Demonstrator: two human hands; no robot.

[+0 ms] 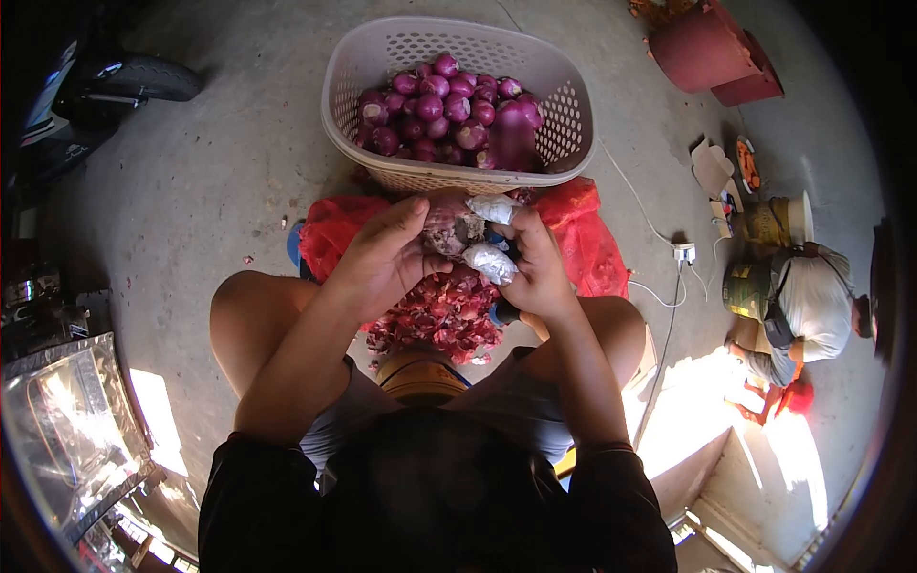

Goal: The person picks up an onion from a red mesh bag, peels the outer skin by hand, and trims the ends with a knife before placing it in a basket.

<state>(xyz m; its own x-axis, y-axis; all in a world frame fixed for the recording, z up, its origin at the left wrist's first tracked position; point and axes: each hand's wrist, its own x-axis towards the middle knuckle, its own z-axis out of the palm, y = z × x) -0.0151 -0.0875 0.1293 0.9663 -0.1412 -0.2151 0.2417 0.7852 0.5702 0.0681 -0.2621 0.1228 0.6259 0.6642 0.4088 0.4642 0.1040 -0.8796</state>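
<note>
Onion (441,227), half stripped of its dry skin, sits between both hands above the pile of peelings (441,320). It looks firm and light, its papery skin brittle and its bared flesh probably slick, so it is best taken around its middle. Its long axis seems to run left to right. The left hand (382,263) cups it; the right hand (535,272), with wrapped fingertips (489,263), pinches its skin. Farther off stands a basket (564,124) of peeled onions (449,110).

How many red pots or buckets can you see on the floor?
2: both at the top right, past the basket of onions. The bigger red pot sits left of the smaller red pot; they touch or overlap. Others may be out of view.
</note>
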